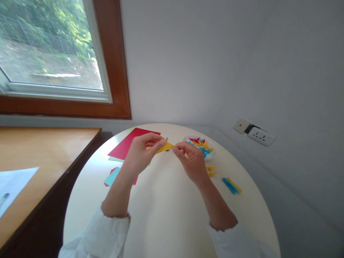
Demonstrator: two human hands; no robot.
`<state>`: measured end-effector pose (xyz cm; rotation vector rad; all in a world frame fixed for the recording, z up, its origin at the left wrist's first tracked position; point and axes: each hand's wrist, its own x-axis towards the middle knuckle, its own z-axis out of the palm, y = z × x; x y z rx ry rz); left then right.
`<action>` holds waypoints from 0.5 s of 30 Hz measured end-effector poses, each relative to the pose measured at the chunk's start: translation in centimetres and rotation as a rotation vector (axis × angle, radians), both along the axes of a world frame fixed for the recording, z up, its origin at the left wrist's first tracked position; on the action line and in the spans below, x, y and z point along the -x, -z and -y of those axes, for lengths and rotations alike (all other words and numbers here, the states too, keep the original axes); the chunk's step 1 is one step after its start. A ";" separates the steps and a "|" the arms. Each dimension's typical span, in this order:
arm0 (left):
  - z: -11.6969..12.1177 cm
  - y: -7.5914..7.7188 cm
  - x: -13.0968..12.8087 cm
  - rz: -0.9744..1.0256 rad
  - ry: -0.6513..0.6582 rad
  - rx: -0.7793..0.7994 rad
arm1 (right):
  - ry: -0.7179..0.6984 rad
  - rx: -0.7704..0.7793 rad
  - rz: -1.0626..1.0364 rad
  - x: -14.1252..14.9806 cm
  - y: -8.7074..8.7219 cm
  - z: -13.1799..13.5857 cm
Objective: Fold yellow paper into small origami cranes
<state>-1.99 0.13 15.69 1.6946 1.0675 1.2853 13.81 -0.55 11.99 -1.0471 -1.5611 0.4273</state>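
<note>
A yellow piece of folded paper [166,146], pointed at its right end, is held up above the round white table [161,208]. My left hand [142,148] pinches it between thumb and fingers on the left side. At the pointed right tip, the thumb and forefinger of my right hand [191,157] are closed on it. Part of the paper is covered by my left fingers. A small dark object [167,139] behind the paper is mostly hidden, so its kind is unclear.
Large red paper [125,145] lies back left over pale green sheets. Smaller blue [112,176] and pink sheets lie nearer. A plate [213,154] of small folded red, yellow and blue papers stands back right, near yellow pieces [211,171] and blue strips [229,186]. A wooden desk [53,147] adjoins left.
</note>
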 end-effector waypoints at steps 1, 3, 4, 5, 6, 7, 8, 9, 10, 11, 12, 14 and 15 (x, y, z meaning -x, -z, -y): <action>-0.1 0.0 0.0 0.011 -0.003 -0.004 | 0.000 -0.002 0.002 0.0 0.0 0.0; -0.2 0.1 0.2 0.017 -0.007 -0.011 | 0.000 -0.009 -0.003 0.0 -0.1 0.0; -0.3 0.2 0.2 0.012 -0.004 -0.018 | 0.005 -0.014 -0.010 0.0 -0.1 0.0; -0.4 0.2 0.3 0.001 0.004 -0.026 | 0.014 -0.021 -0.021 0.0 -0.1 0.0; -0.4 0.3 0.4 -0.018 0.016 -0.032 | 0.025 -0.029 -0.036 0.0 -0.1 0.0; -0.5 0.3 0.5 -0.041 0.029 -0.034 | 0.037 -0.038 -0.053 -0.1 0.0 0.0; -0.5 0.3 0.5 -0.067 0.042 -0.033 | 0.048 -0.046 -0.070 -0.1 0.0 -0.1; -0.5 0.4 0.6 -0.092 0.052 -0.030 | 0.055 -0.052 -0.088 -0.2 0.0 -0.1; -0.5 0.4 0.6 -0.112 0.058 -0.027 | 0.059 -0.054 -0.105 -0.2 0.1 -0.1; -0.4 0.4 0.6 -0.122 0.061 -0.026 | 0.060 -0.055 -0.121 -0.3 0.1 -0.2; -0.4 0.4 0.6 -0.124 0.060 -0.028 | 0.056 -0.053 -0.131 -0.3 0.2 -0.2; -0.4 0.4 0.6 -0.113 0.054 -0.031 | 0.039 -0.049 -0.137 -0.4 0.3 -0.4; -0.4 0.4 0.5 -0.106 0.051 -0.033 | 0.025 -0.046 -0.131 -0.4 0.4 -0.4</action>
